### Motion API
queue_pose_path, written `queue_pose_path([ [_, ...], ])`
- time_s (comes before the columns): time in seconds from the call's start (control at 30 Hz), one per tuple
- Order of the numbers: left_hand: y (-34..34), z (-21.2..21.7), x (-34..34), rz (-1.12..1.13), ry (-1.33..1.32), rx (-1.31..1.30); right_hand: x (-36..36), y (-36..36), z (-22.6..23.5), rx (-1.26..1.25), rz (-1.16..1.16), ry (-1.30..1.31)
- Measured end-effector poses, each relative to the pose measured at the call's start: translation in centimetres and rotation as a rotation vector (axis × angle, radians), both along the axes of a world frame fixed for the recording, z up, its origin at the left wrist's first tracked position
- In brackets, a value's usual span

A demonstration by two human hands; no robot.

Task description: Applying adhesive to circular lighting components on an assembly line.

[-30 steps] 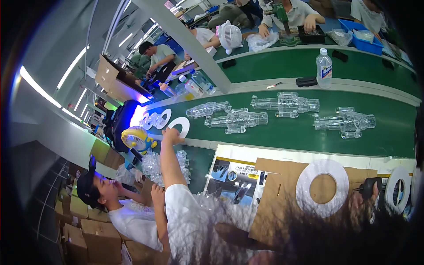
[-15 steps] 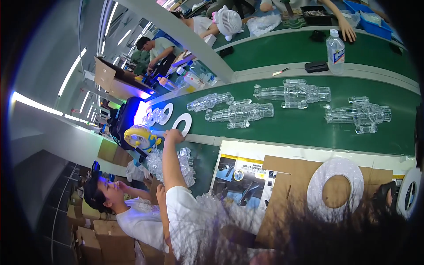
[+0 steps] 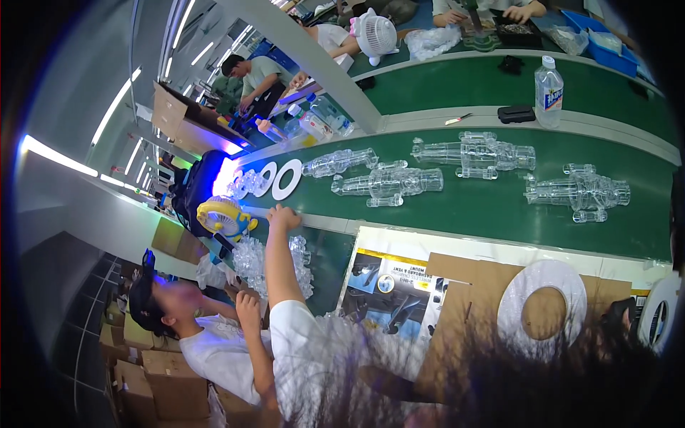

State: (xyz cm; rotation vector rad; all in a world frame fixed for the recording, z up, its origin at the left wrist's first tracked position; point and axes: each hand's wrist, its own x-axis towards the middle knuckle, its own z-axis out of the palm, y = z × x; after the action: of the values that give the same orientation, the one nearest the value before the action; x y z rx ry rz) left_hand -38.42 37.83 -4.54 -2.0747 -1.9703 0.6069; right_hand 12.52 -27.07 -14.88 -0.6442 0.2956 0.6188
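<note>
My left hand (image 3: pixel 284 217), at the end of my outstretched arm, is over the near rail of the green belt. It is empty, its fingers slightly apart, just short of a flat white ring (image 3: pixel 297 180). A second white ring (image 3: pixel 265 188) lies beside that one, farther left. Clear moulded plastic pieces (image 3: pixel 250 260) are heaped left of my forearm. At the right edge, a white ring (image 3: pixel 658 314) stands tilted beside a dark shape with a small skin-toned patch; whether this is my right hand I cannot make out. A larger white ring (image 3: pixel 508 314) lies on cardboard (image 3: pixel 457 299).
Several clear plastic figure-shaped pieces (image 3: pixel 389 182) lie on the green belt (image 3: pixel 485 207). Beyond it are a bottle (image 3: pixel 549 100), a black case (image 3: pixel 516 114) and a small knife (image 3: pixel 459 119). A yellow fan (image 3: pixel 222 216) stands left; a co-worker (image 3: pixel 214 349) sits close by my left arm.
My left hand has let go of the nearest ring, which now lies farther across the belt beside the others. The co-worker at left has raised a hand; hands across the belt have shifted.
</note>
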Motion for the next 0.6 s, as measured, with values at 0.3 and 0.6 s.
queue_pose_path([
  [0.3,-0.8,1.9,1.3,-0.055,0.054,0.005,-1.5,2.4,3.8,-0.053,0.057,-0.027],
  [0.6,-6.7,9.6,12.8,-0.229,-0.295,0.17,0.1,1.5,2.1,0.141,0.127,-0.296],
])
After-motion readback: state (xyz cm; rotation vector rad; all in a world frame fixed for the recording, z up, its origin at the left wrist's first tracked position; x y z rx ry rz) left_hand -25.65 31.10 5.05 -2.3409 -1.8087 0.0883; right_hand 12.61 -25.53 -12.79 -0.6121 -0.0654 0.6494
